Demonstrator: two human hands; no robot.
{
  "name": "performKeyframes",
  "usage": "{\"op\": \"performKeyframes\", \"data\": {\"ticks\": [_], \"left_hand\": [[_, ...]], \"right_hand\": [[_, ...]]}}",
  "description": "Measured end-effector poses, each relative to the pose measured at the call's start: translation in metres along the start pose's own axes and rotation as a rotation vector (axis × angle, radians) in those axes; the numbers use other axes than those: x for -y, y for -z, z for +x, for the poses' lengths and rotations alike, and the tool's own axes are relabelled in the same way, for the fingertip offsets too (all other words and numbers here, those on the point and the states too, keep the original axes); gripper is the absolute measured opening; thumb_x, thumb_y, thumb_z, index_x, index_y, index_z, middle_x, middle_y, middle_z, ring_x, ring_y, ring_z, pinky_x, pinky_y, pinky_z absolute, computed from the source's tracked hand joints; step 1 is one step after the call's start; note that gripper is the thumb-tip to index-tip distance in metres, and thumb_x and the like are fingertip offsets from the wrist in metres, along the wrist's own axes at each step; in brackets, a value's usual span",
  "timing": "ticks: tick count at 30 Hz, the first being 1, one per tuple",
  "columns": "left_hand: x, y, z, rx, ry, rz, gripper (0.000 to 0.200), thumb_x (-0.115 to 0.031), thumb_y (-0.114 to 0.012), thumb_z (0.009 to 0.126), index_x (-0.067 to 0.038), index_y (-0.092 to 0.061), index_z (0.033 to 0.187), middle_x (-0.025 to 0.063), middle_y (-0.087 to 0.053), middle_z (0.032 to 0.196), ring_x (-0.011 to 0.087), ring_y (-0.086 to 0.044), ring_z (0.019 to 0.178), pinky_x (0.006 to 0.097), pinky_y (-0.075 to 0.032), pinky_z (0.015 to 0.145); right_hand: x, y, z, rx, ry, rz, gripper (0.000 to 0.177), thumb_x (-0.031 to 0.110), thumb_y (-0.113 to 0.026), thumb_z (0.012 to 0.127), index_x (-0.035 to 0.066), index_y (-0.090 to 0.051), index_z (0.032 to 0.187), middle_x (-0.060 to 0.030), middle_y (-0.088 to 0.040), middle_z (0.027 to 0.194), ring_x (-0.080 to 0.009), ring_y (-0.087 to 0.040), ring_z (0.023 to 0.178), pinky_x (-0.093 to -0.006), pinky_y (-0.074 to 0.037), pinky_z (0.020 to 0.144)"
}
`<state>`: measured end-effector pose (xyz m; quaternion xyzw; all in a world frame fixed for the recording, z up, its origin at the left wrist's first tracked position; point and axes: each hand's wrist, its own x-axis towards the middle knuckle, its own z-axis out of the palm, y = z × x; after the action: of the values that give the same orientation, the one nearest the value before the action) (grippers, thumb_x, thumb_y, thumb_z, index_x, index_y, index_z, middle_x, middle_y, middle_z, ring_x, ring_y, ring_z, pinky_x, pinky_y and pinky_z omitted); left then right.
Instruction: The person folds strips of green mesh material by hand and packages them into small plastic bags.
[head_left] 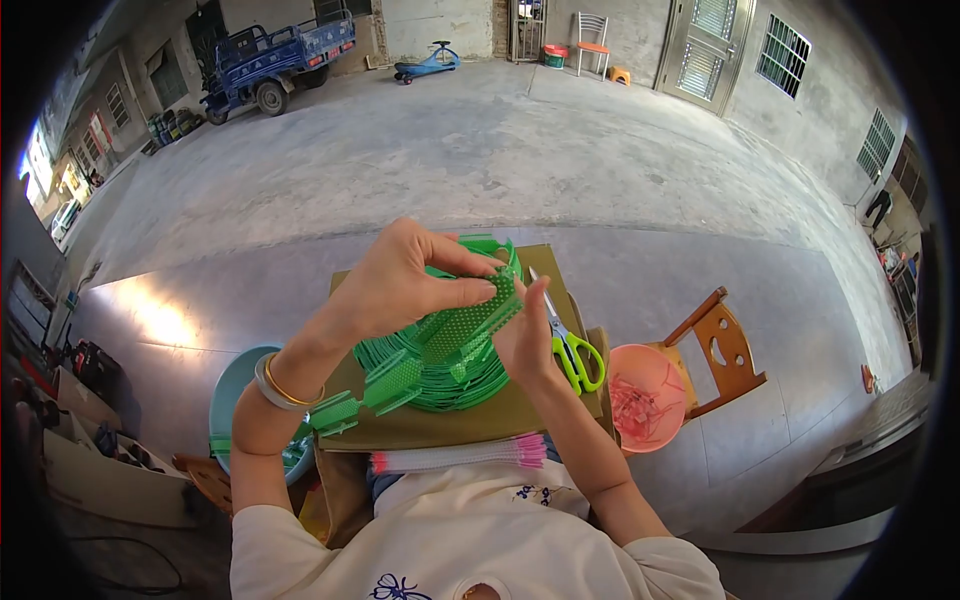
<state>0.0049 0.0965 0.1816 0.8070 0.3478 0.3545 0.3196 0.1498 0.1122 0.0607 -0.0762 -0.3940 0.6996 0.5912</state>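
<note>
My left hand (415, 275) pinches a green strip with pale dots (455, 332) between thumb and fingers, above the board. On its other side my right hand (525, 335) touches the strip's edge; its thumb points up and its fingers are partly hidden behind the strip. More of the green material trails down to the left, past my left wrist. Beneath both hands lies a coil of thin green strands (450, 392), on a brownish-olive board (400, 432) over my lap. Scissors with lime-green handles (578, 362) rest just right of my right hand.
White sticks with pink tips (460, 457) lie along the board's near edge. A pink basin (668, 400) of pink pieces stands by a wooden chair (728, 350) on the right. At left is a blue basin (228, 390). A blue cargo tricycle (280, 60) is parked farther off.
</note>
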Motion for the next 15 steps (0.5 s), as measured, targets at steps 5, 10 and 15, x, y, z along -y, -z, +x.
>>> {"op": "performKeyframes", "data": {"ticks": [5,10,15], "left_hand": [[0.004,0.004,0.003,0.03,0.202,-0.158,0.017,-0.01,-0.067,0.078,0.002,-0.07,0.089,0.0102,-0.069,0.079,0.0087,-0.061,0.06,0.0244,-0.051,0.054],[0.001,0.015,-0.002,0.067,0.42,-0.42,0.036,-0.021,-0.065,0.084,0.006,-0.058,0.108,0.0076,-0.065,0.077,0.008,-0.058,0.056,0.0232,-0.043,0.05],[0.06,0.008,-0.039,0.219,0.343,-0.462,0.049,-0.021,-0.064,0.085,0.004,-0.042,0.123,0.0109,-0.066,0.084,0.0151,-0.065,0.077,0.0304,-0.053,0.075]], "right_hand": [[-0.011,-0.028,-0.008,0.272,0.035,-0.019,0.066,0.048,-0.059,0.082,-0.002,-0.043,0.122,-0.0132,-0.056,0.109,-0.0231,-0.056,0.101,-0.0359,-0.047,0.088],[-0.02,-0.032,0.009,0.41,-0.154,0.279,0.029,0.026,-0.052,0.092,0.001,-0.05,0.106,-0.0106,-0.056,0.092,-0.0242,-0.058,0.088,-0.0393,-0.05,0.085],[0.009,-0.021,0.015,-0.012,-0.084,0.372,0.022,0.021,-0.039,0.098,0.003,-0.05,0.091,-0.0109,-0.057,0.084,-0.0281,-0.061,0.086,-0.0412,-0.052,0.08]]}}
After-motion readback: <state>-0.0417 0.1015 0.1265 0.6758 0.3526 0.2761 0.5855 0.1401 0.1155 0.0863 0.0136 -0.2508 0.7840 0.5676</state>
